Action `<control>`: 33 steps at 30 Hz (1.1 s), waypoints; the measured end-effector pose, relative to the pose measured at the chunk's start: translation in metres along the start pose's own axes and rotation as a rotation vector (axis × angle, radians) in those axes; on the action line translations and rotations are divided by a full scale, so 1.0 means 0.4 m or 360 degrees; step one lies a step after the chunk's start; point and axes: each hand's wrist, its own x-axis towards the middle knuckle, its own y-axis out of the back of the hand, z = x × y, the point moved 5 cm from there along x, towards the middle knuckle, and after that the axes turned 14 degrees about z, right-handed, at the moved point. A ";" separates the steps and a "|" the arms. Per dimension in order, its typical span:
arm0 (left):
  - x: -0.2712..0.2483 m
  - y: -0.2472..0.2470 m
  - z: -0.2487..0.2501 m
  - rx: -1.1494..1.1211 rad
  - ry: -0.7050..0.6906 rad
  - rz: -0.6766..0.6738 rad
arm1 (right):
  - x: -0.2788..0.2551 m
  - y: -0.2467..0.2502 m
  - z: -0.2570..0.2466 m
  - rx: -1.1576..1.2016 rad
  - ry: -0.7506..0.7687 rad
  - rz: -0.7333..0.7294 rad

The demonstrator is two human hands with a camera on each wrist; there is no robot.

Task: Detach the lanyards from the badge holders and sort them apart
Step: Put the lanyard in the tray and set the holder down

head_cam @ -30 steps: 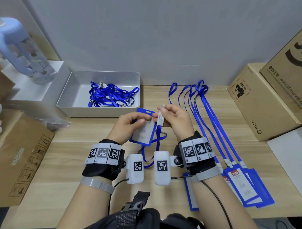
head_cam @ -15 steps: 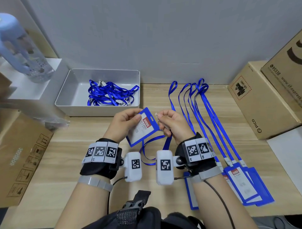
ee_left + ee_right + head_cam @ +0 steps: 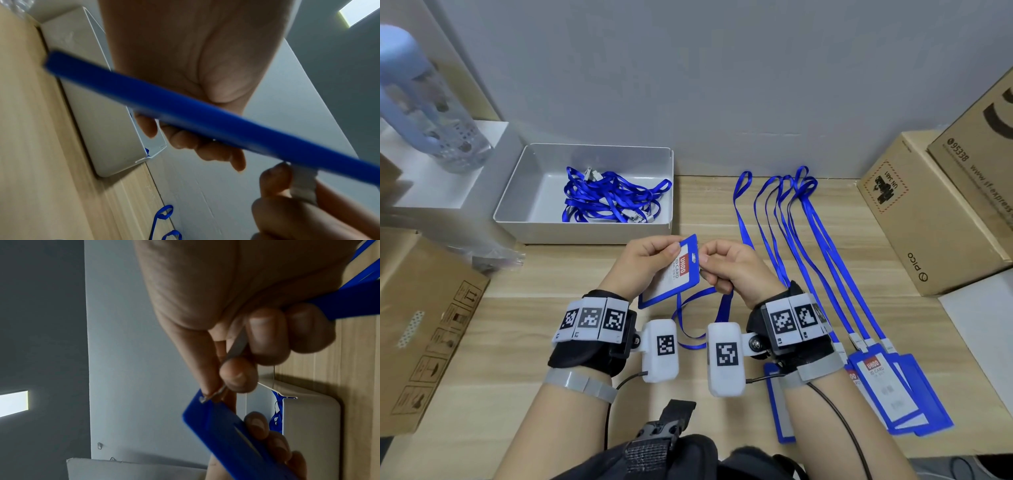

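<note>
I hold the badge holder (image 3: 674, 274) up above the bench (image 3: 722, 219), tilted, its red header strip near the top. My left hand (image 3: 643, 263) pinches its upper left edge, thumb on the front and fingers (image 3: 185, 142) curled behind the blue frame. My right hand (image 3: 732, 267) is closed around the lanyard clip (image 3: 213, 394): thumb and forefinger pinch the metal clip right at the holder's top slot, and the other fingers curl around the strap. In the right wrist view the clip's hook still sits in the slot. The blue lanyard (image 3: 688, 318) hangs below my right hand and loops down between both wrists.

Beyond my left hand, further from me, sits a white tray (image 3: 517, 205) with a tangle of detached lanyards (image 3: 613, 195) inside. To the right of my right hand, several lanyards (image 3: 808, 233) lie stretched out on the bench, each clipped to a holder in the stack of badge holders (image 3: 893, 394) near my right forearm; I cannot count them surely. Another blue holder (image 3: 780, 411) lies partly under that forearm.

Further right stand 2 cardboard boxes (image 3: 928, 222). To the left of my left hand lies another cardboard box (image 3: 424, 325), and beyond it a blurred water bottle (image 3: 421, 102) stands on a white ledge.
</note>
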 end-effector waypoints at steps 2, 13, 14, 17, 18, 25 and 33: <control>0.000 -0.003 -0.004 0.0038 0.0007 -0.0022 | 0.000 -0.005 0.001 0.0016 0.0015 0.0002; -0.007 -0.013 0.009 0.0124 -0.0055 -0.0079 | 0.011 -0.017 0.005 -0.0103 0.0062 0.0101; -0.007 -0.009 0.009 0.0124 -0.0046 -0.0072 | 0.008 -0.014 0.003 -0.0125 0.0067 0.0078; -0.003 0.004 0.005 0.0141 -0.0038 -0.0032 | 0.003 0.001 -0.001 -0.0164 0.0080 0.0016; -0.003 0.007 0.004 0.0137 -0.0034 -0.0018 | 0.002 0.004 -0.001 -0.0185 0.0089 0.0002; -0.004 0.008 -0.003 0.0214 -0.0081 -0.0028 | -0.006 -0.002 -0.001 -0.0307 0.0213 -0.0095; 0.004 -0.017 -0.013 0.0301 -0.0014 -0.0116 | 0.016 0.028 -0.015 -0.0303 0.0377 0.0313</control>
